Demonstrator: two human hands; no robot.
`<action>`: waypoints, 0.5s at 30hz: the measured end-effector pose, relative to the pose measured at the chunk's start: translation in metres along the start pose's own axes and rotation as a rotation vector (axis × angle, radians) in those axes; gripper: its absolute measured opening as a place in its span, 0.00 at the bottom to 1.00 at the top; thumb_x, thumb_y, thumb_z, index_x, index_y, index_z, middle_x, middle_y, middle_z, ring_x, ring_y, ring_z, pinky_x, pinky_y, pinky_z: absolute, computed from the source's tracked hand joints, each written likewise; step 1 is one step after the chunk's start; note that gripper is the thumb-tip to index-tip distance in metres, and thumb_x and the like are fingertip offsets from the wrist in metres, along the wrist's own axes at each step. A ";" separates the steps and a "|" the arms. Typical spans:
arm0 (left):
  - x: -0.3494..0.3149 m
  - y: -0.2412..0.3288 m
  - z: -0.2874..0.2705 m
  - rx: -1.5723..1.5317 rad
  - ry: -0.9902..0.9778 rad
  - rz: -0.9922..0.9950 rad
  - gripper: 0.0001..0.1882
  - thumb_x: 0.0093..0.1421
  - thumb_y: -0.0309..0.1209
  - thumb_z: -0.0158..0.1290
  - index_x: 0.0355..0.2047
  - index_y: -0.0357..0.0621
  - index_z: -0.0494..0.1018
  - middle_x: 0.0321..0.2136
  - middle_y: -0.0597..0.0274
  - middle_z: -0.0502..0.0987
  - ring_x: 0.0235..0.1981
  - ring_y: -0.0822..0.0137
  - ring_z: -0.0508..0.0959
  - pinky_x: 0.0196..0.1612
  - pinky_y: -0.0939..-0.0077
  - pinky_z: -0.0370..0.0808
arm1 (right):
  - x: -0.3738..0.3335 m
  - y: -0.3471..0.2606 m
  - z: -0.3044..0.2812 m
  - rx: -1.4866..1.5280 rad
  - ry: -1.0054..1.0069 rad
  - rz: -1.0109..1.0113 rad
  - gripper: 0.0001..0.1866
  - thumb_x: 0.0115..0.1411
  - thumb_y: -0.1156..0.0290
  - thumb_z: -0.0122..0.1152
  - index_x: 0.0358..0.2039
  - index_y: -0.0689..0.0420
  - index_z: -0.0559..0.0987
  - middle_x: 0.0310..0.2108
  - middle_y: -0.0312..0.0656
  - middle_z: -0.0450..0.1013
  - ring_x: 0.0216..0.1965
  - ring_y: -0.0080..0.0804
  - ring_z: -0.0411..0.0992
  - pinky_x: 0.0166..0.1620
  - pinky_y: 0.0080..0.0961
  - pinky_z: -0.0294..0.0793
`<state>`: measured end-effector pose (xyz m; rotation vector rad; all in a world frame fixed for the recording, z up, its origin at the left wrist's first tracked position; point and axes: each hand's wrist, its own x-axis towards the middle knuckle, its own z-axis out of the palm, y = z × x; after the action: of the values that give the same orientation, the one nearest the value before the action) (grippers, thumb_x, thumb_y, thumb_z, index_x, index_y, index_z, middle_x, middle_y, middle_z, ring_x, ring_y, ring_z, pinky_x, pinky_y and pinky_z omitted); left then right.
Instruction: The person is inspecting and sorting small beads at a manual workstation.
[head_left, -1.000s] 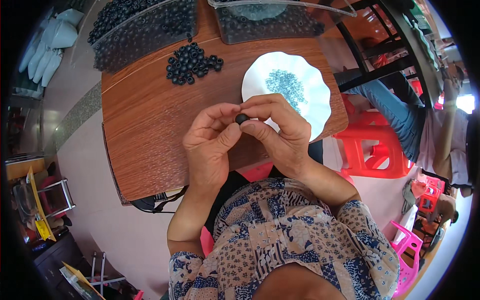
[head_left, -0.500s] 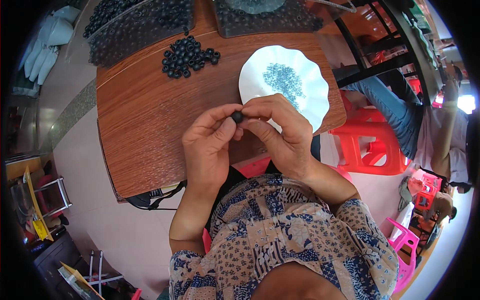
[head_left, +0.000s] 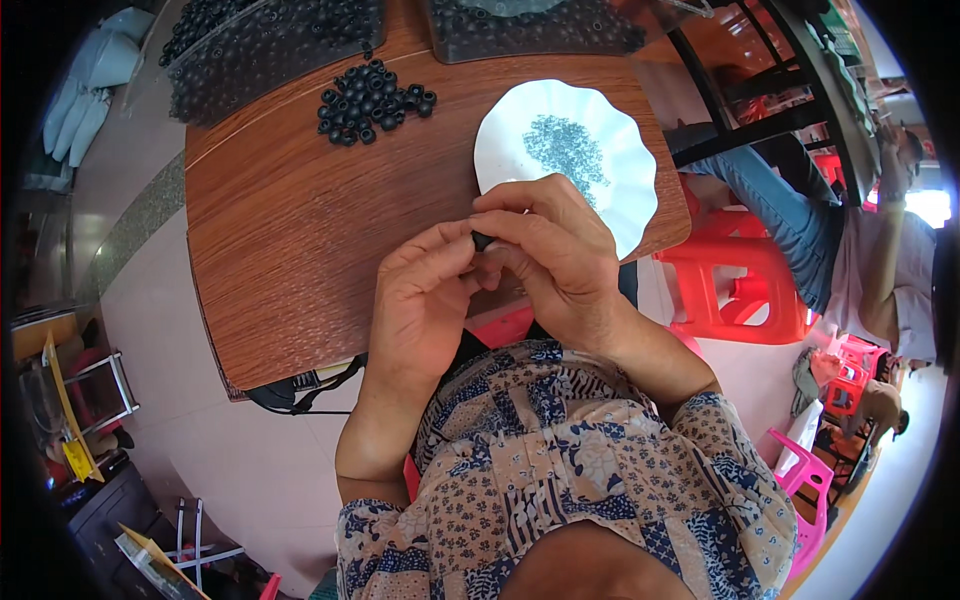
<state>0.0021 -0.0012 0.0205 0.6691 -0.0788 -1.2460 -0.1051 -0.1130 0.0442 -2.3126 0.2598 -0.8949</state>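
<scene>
Over the near part of the brown wooden table, my hands meet around a small black bead-like piece. My left hand pinches it from the left with thumb and fingertips. From the right, my right hand closes its thumb and forefinger on it, covering most of the piece. Just beyond my right hand lies a white scalloped plate with a heap of tiny grey bits on it. Farther left on the table is a loose pile of black bead-like pieces, several showing holes.
Two clear bins of black pieces, a left bin and a right bin, stand along the far edge. A red plastic stool is right of the table, near a person in jeans. White bags lie far left.
My fingers have turned the black piece, and my right fingers now cover more of it. The table and plate appear slightly higher in view.
</scene>
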 end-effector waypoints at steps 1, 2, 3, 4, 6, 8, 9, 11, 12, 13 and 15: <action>0.001 0.000 -0.001 0.002 -0.023 0.000 0.12 0.61 0.28 0.49 0.41 0.32 0.72 0.33 0.62 0.75 0.33 0.71 0.71 0.41 0.76 0.68 | 0.000 0.000 -0.001 0.017 -0.029 0.013 0.16 0.44 0.85 0.61 0.37 0.63 0.79 0.39 0.46 0.73 0.36 0.35 0.70 0.37 0.26 0.70; 0.001 0.000 -0.002 0.004 -0.046 0.000 0.11 0.60 0.28 0.49 0.40 0.32 0.73 0.33 0.62 0.75 0.33 0.71 0.71 0.41 0.76 0.68 | -0.001 0.000 -0.001 0.017 -0.030 0.014 0.16 0.44 0.85 0.61 0.37 0.63 0.79 0.39 0.46 0.73 0.36 0.35 0.70 0.37 0.26 0.70; 0.001 -0.001 -0.003 0.003 -0.046 -0.002 0.11 0.60 0.28 0.49 0.40 0.32 0.73 0.33 0.62 0.75 0.33 0.71 0.71 0.41 0.76 0.68 | -0.001 0.000 -0.002 0.048 -0.051 0.038 0.15 0.46 0.86 0.60 0.37 0.63 0.78 0.40 0.46 0.72 0.36 0.35 0.70 0.37 0.25 0.71; 0.001 -0.002 -0.003 0.015 -0.039 0.002 0.11 0.60 0.28 0.50 0.40 0.32 0.73 0.32 0.62 0.75 0.33 0.71 0.71 0.41 0.77 0.68 | -0.001 0.001 -0.002 0.078 -0.071 0.062 0.14 0.47 0.86 0.59 0.37 0.64 0.78 0.40 0.46 0.72 0.37 0.35 0.70 0.36 0.24 0.71; 0.000 -0.004 -0.002 0.025 -0.039 0.002 0.11 0.60 0.28 0.50 0.40 0.32 0.73 0.32 0.62 0.75 0.33 0.71 0.71 0.41 0.77 0.68 | -0.002 -0.001 -0.002 0.144 -0.052 0.106 0.13 0.48 0.87 0.58 0.37 0.64 0.78 0.40 0.46 0.72 0.37 0.34 0.71 0.36 0.23 0.73; -0.004 -0.007 -0.002 0.016 0.001 0.000 0.11 0.59 0.28 0.51 0.39 0.33 0.73 0.32 0.62 0.75 0.33 0.72 0.71 0.41 0.77 0.68 | -0.005 -0.003 -0.002 0.205 -0.031 0.152 0.13 0.50 0.87 0.57 0.37 0.64 0.78 0.40 0.46 0.71 0.37 0.33 0.71 0.36 0.23 0.74; -0.005 -0.009 -0.004 0.013 -0.006 -0.006 0.11 0.59 0.28 0.51 0.39 0.33 0.73 0.32 0.62 0.75 0.33 0.72 0.71 0.41 0.77 0.68 | -0.009 -0.004 -0.001 0.293 -0.051 0.218 0.13 0.50 0.88 0.57 0.37 0.64 0.77 0.40 0.47 0.71 0.38 0.33 0.71 0.35 0.22 0.74; -0.010 -0.011 -0.009 0.041 -0.004 -0.013 0.11 0.58 0.26 0.54 0.40 0.33 0.73 0.32 0.63 0.75 0.33 0.73 0.72 0.42 0.77 0.69 | -0.012 -0.004 -0.001 0.372 -0.066 0.287 0.13 0.50 0.89 0.56 0.37 0.65 0.77 0.40 0.47 0.70 0.38 0.33 0.71 0.34 0.22 0.75; -0.011 -0.010 -0.011 0.039 -0.011 -0.019 0.11 0.58 0.26 0.54 0.40 0.33 0.73 0.32 0.63 0.75 0.33 0.73 0.72 0.42 0.77 0.69 | -0.013 -0.004 -0.002 0.324 -0.093 0.235 0.13 0.50 0.90 0.55 0.37 0.65 0.77 0.40 0.47 0.70 0.38 0.32 0.71 0.34 0.22 0.76; -0.012 -0.010 -0.013 0.081 0.010 -0.018 0.11 0.57 0.25 0.54 0.40 0.33 0.72 0.32 0.63 0.75 0.33 0.73 0.72 0.42 0.79 0.69 | -0.014 -0.003 -0.002 0.276 -0.121 0.182 0.14 0.50 0.91 0.55 0.37 0.64 0.77 0.41 0.47 0.69 0.38 0.31 0.71 0.34 0.22 0.76; -0.013 -0.010 -0.012 0.121 0.030 -0.016 0.11 0.57 0.24 0.55 0.40 0.34 0.72 0.32 0.63 0.75 0.33 0.74 0.72 0.42 0.80 0.70 | -0.015 -0.003 -0.002 0.264 -0.132 0.177 0.15 0.48 0.91 0.56 0.36 0.64 0.77 0.41 0.47 0.69 0.37 0.33 0.71 0.33 0.23 0.76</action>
<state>-0.0060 0.0144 0.0095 0.7940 -0.1251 -1.2540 -0.1178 -0.1060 0.0394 -2.0575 0.2686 -0.6443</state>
